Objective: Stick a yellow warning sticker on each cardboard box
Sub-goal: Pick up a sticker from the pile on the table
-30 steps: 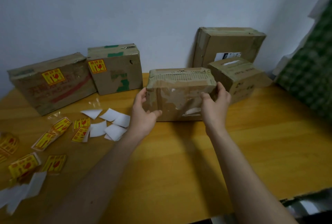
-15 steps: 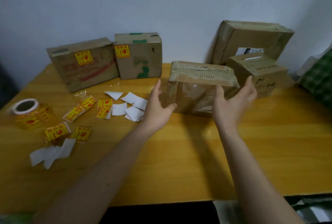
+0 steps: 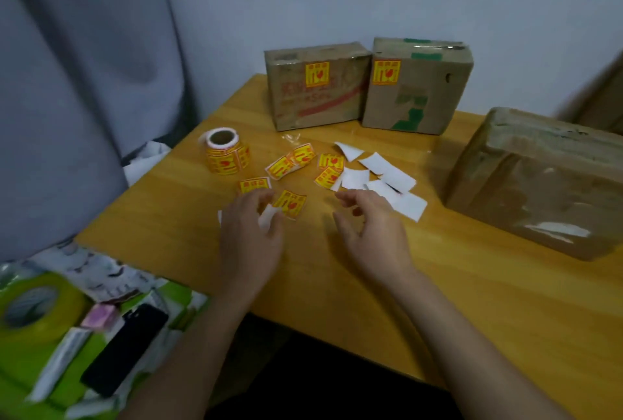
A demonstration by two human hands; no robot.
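Hovering low over the wooden desk [image 3: 337, 285], both hands held nothing; the left hand [image 3: 251, 234] had its fingers loosely curled above a loose yellow sticker [image 3: 291, 204] and a scrap of white backing paper, and whether a fingertip touched either could not be told through the blur; the right hand [image 3: 371, 234] hung just beside it, fingers relaxed and slightly bent, near the pile of white backing papers [image 3: 377, 177]. More loose yellow stickers [image 3: 290, 163] lay scattered between the hands and the sticker roll [image 3: 226, 154], which stood on end toward the desk's left edge. At the back, against the wall, two cardboard boxes stood touching side by side; the left box [image 3: 317, 86] bore a yellow warning sticker [image 3: 317, 74] on its front, and the box with green tape [image 3: 418, 89] bore another [image 3: 386, 72]. A third cardboard box [image 3: 536, 183], wrapped in clear tape, sat on the right of the desk, well apart from the hands, and showed no sticker on its visible faces. Beside the desk on the left lay a green tape roll [image 3: 37, 308] and a dark phone [image 3: 124, 349] on a cluttered surface.
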